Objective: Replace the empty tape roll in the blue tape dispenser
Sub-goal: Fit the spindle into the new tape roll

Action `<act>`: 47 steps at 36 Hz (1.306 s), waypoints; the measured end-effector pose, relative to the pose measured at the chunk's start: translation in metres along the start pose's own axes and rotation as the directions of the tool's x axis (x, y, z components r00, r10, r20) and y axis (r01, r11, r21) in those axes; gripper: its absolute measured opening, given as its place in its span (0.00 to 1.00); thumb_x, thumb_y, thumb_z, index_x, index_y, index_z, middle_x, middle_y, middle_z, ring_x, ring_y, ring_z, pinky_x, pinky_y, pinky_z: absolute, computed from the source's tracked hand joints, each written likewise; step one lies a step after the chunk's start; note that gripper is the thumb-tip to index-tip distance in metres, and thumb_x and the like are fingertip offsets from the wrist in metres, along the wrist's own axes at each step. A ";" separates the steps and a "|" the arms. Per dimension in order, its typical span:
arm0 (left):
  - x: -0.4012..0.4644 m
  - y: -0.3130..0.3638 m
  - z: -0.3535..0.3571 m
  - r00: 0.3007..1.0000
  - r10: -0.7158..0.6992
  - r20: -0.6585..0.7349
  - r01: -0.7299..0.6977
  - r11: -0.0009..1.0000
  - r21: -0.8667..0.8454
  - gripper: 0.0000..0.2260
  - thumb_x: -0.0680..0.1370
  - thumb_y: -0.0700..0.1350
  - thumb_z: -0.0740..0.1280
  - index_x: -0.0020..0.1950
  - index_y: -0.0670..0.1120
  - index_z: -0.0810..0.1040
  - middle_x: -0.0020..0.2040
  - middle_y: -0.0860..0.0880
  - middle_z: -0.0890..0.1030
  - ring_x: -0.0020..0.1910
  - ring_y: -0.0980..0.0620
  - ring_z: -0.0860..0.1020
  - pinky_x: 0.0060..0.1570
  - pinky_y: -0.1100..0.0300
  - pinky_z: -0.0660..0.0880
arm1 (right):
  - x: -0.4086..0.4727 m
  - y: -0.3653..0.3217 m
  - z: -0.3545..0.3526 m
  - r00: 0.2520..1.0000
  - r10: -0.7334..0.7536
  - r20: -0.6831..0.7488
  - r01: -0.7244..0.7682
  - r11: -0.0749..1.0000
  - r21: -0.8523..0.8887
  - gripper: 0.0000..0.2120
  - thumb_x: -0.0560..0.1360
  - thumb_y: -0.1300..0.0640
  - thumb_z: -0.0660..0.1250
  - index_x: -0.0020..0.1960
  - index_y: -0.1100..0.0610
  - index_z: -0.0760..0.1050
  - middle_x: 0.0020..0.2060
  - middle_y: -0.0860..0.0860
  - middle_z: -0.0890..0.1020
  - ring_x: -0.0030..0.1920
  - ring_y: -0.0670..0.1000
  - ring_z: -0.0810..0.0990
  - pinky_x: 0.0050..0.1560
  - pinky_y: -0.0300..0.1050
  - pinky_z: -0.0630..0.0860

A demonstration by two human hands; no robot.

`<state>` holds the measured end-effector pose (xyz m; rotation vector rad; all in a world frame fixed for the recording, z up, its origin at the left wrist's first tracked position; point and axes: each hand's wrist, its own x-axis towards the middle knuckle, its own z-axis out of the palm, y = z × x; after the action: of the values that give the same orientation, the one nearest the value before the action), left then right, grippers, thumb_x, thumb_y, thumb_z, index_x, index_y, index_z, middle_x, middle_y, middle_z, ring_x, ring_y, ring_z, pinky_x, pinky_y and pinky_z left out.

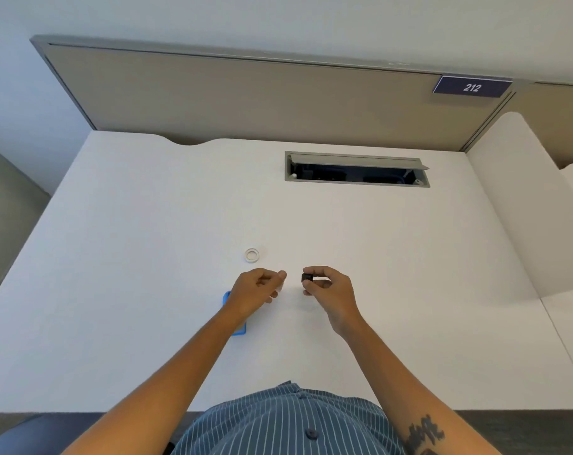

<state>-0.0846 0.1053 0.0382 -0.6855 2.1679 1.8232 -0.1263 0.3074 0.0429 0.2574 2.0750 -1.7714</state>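
Dispenser [237, 328] under L arm; R hand [331, 290] pinches spindle [307, 277].

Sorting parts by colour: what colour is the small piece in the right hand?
Black, seen in the head view: the small piece in the right hand.

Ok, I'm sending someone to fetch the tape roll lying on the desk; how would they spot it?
On the white desk, look nearer than the open grey cable tray. The tape roll lies flat just beyond the left hand: a small pale ring, unlike the blue dispenser under that wrist.
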 end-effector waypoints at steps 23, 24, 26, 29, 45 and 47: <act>-0.032 0.008 -0.003 0.996 -0.084 -0.006 0.075 0.917 -0.392 0.28 0.72 0.65 0.74 0.53 0.41 0.89 0.49 0.41 0.90 0.44 0.49 0.88 0.47 0.58 0.85 | -0.023 -0.019 0.011 0.972 -0.139 0.189 0.125 0.989 0.081 0.07 0.80 0.63 0.76 0.58 0.58 0.87 0.51 0.56 0.91 0.48 0.53 0.88 0.51 0.49 0.87; -0.033 0.009 -0.003 0.997 -0.082 -0.001 0.075 0.916 -0.395 0.27 0.72 0.65 0.74 0.53 0.41 0.89 0.49 0.42 0.90 0.45 0.49 0.88 0.46 0.58 0.85 | -0.024 -0.019 0.011 0.972 -0.145 0.187 0.133 0.988 0.076 0.07 0.80 0.63 0.76 0.58 0.58 0.87 0.51 0.56 0.91 0.48 0.52 0.88 0.50 0.48 0.87; -0.036 0.011 -0.003 0.997 -0.079 0.009 0.076 0.911 -0.405 0.26 0.72 0.65 0.74 0.53 0.42 0.89 0.49 0.42 0.91 0.45 0.49 0.88 0.46 0.59 0.85 | -0.025 -0.020 0.012 0.970 -0.161 0.181 0.151 0.986 0.068 0.07 0.80 0.62 0.76 0.58 0.58 0.87 0.51 0.56 0.91 0.48 0.51 0.87 0.49 0.47 0.87; -0.040 0.014 -0.002 0.998 -0.067 0.017 0.068 0.907 -0.416 0.26 0.72 0.64 0.75 0.53 0.42 0.90 0.49 0.41 0.91 0.46 0.49 0.89 0.46 0.59 0.85 | -0.027 -0.022 0.012 0.968 -0.181 0.173 0.173 0.983 0.062 0.07 0.80 0.61 0.77 0.57 0.57 0.88 0.50 0.53 0.91 0.47 0.50 0.87 0.48 0.45 0.86; -0.055 0.020 0.002 0.999 -0.036 -0.005 0.031 0.909 -0.415 0.22 0.71 0.63 0.78 0.52 0.46 0.91 0.50 0.41 0.90 0.51 0.42 0.89 0.54 0.53 0.86 | -0.037 -0.027 0.011 0.957 -0.227 0.178 0.224 0.974 0.038 0.07 0.78 0.63 0.77 0.56 0.58 0.88 0.49 0.51 0.91 0.46 0.52 0.89 0.45 0.40 0.85; -0.057 0.019 0.003 0.999 -0.041 -0.006 0.035 0.908 -0.418 0.22 0.71 0.62 0.78 0.52 0.44 0.91 0.50 0.40 0.90 0.49 0.43 0.89 0.54 0.52 0.86 | -0.037 -0.026 0.011 0.954 -0.238 0.181 0.236 0.971 0.032 0.07 0.78 0.64 0.77 0.56 0.59 0.88 0.49 0.53 0.91 0.49 0.56 0.89 0.48 0.44 0.87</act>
<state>-0.0454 0.1222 0.0802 -0.8183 1.7631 2.2940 -0.1008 0.2967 0.0801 -0.1558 2.0328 -1.8619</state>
